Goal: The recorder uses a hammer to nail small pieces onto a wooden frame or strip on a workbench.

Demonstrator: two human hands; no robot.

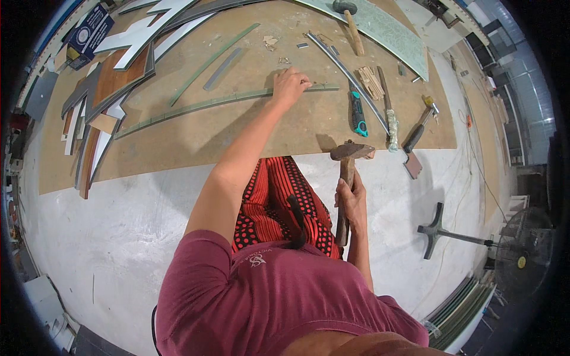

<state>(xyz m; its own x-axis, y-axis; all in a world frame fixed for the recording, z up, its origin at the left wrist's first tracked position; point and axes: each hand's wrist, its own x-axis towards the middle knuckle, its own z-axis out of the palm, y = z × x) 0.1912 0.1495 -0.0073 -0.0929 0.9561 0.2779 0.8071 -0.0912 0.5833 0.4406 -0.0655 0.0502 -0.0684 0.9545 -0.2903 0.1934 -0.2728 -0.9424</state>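
Observation:
My right hand (354,204) is closed round the wooden handle of a hammer (351,151), held upright with its dark metal head on top, just off the worktable's near edge. My left hand (288,88) reaches forward over a long, narrow green strip (219,102) lying across the table. Its fingers are pinched together near the strip's right part; whatever they hold is too small to make out. Beyond lie a second green strip (212,65) and a short grey strip (221,69). Right of my left hand is a teal-and-black utility knife (357,113).
The brown-topped table (261,135) carries a metal bar (350,84), wooden sticks (370,83), a mallet (354,32), another hammer (420,127) and a pale green sheet (380,35). Cut panels (122,83) and a box (89,35) occupy the left. A standing fan (522,249) is at right.

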